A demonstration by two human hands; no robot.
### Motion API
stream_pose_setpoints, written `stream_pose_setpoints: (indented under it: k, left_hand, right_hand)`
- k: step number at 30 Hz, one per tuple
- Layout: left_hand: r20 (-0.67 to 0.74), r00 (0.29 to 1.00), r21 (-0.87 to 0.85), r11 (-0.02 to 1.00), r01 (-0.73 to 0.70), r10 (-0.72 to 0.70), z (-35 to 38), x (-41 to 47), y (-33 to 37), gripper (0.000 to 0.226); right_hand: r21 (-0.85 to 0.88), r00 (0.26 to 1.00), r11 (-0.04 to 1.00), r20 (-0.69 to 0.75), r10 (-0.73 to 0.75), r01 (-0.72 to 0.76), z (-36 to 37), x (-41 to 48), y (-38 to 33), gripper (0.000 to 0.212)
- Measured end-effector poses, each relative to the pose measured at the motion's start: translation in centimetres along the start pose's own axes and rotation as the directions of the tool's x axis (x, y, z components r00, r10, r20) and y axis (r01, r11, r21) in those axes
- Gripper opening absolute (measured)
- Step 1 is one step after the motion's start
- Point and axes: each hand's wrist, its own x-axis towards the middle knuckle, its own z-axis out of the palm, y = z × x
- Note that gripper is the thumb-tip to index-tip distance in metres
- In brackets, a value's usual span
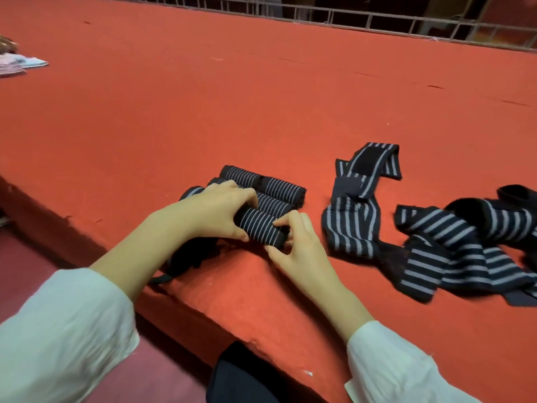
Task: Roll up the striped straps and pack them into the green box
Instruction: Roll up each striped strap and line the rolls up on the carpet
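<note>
Several finished rolls point(279, 187) sit behind the held roll point(260, 228); loose straps point(351, 225) alongside.

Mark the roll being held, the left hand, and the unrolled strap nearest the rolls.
held roll point(261, 229): head view, middle of its striped side.
left hand point(215, 207): head view, back of the hand.
unrolled strap point(351, 225): head view, its wide striped lower fold.

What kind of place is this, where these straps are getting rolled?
Probably a small packing workshop: a long table covered in red cloth, rolled straps lined up beside a heap of loose striped straps, and a metal railing behind.
</note>
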Motion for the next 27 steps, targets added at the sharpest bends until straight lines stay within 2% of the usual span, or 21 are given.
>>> stream_pose_setpoints:
  k: [5,8,10,12,14,15,18,20,22,24,26,27]
  left_hand:
    - [-0.003,1.0,-0.024,1.0,0.009,-0.009,0.5,-0.2,-0.4,0.059]
    - [-0.129,0.991,-0.124,0.992,0.027,-0.043,0.2,-1.5,0.4,0.049]
    - [-0.216,0.972,-0.129,0.989,0.07,-0.097,0.3,-1.9,1.6,0.048]
    - [-0.277,0.95,-0.151,0.983,0.104,-0.143,1.0,-1.9,3.0,0.048]
    - [-0.315,0.931,-0.202,0.972,0.123,-0.183,1.8,-1.7,4.2,0.048]
    - [-0.329,0.922,-0.229,0.965,0.129,-0.201,2.2,-1.6,4.6,0.049]
    - [-0.351,0.914,-0.315,0.945,0.089,-0.203,3.0,-1.6,5.6,0.054]
    - [-0.271,0.95,-0.365,0.93,0.045,-0.153,3.0,-1.9,5.9,0.055]
    - [-0.184,0.979,-0.377,0.926,0.01,-0.086,2.5,-2.4,5.5,0.05]
    - [-0.238,0.971,-0.359,0.931,-0.061,-0.028,1.8,-2.9,4.3,0.046]
    - [-0.29,0.956,-0.314,0.94,-0.136,0.041,1.0,-3.3,3.0,0.06]
    - [-0.271,0.959,-0.287,0.943,-0.166,0.086,0.6,-3.3,2.4,0.07]
  right_hand:
    - [0.072,0.999,0.997,-0.041,-0.007,0.01,1.0,-0.1,0.7,0.043]
    - [0.326,0.99,0.945,-0.124,0.061,-0.018,0.5,-0.2,0.2,0.053]
    - [0.581,0.976,0.813,-0.147,0.162,-0.048,0.0,0.1,-0.5,0.062]
    - [0.791,0.928,0.593,-0.096,0.36,-0.148,-0.3,0.3,-1.1,0.061]
    - [0.883,0.863,0.415,-0.022,0.504,-0.219,-0.4,0.6,-1.2,0.049]
    - [0.896,0.862,0.379,0.006,0.507,-0.23,-0.5,0.6,-1.3,0.041]
    - [0.912,0.891,0.329,0.076,0.447,-0.243,-0.9,0.5,-1.7,0.038]
    - [0.908,0.884,0.31,0.121,0.451,-0.282,-1.6,0.3,-2.0,0.042]
    - [0.874,0.866,0.343,0.156,0.476,-0.346,-2.2,0.4,-1.7,0.045]
    - [0.821,0.823,0.387,0.165,0.543,-0.42,-2.5,0.6,-1.2,0.043]
    - [0.761,0.806,0.423,0.214,0.552,-0.492,-2.7,0.8,-1.3,0.031]
    - [0.73,0.812,0.445,0.258,0.524,-0.519,-2.8,0.8,-1.4,0.025]
